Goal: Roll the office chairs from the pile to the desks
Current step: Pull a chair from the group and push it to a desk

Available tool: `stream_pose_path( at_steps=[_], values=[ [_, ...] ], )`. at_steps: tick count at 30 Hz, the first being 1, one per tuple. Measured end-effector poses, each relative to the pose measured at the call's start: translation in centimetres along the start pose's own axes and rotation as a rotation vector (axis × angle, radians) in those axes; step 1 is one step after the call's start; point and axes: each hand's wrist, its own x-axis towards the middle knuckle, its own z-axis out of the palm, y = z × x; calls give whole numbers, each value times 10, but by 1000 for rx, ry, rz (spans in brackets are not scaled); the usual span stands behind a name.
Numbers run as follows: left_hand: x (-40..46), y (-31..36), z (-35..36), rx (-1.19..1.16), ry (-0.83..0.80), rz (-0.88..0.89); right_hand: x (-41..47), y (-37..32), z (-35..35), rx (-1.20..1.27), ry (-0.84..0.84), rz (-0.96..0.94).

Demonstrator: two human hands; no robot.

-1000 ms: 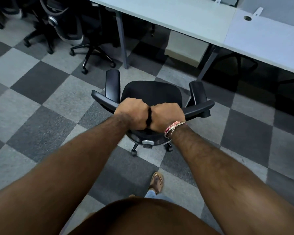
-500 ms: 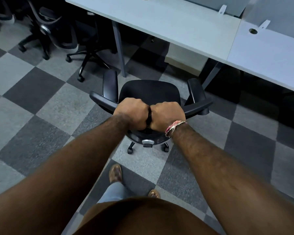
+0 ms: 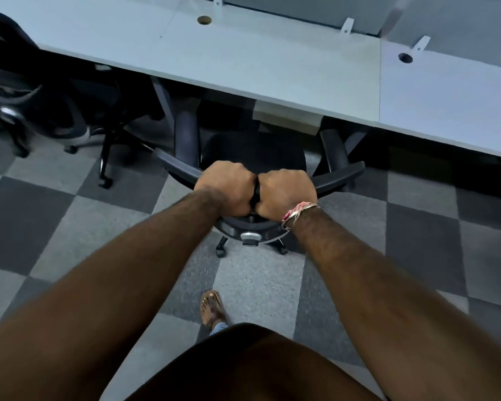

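Both fists, left hand (image 3: 227,188) and right hand (image 3: 285,193), clamp the black plastic chair (image 3: 255,151) back; its padded seat meets the smooth grey surface (image 3: 243,65) edge.

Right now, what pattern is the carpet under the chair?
The carpet is a checkerboard of light grey and dark grey square tiles, shown best in the head view.

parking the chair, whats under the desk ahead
Under the desk: its grey leg, a pale panel and the chair armrest tips. Farther back is dark, hidden by the desktop.
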Motion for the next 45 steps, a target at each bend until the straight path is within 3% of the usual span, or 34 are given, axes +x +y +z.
stream_pose_path(
  at_steps=[10, 30, 45],
  values=[
    [70, -93, -9, 27, 32, 88, 104, -3, 0, 10, 13, 64],
    [229, -210, -35, -23, 45, 52, 292, 57, 2, 25, 46, 79],
    [265, -234, -44, -16, 40, 206, 323, 76, -3, 17, 3, 136]
  ],
)
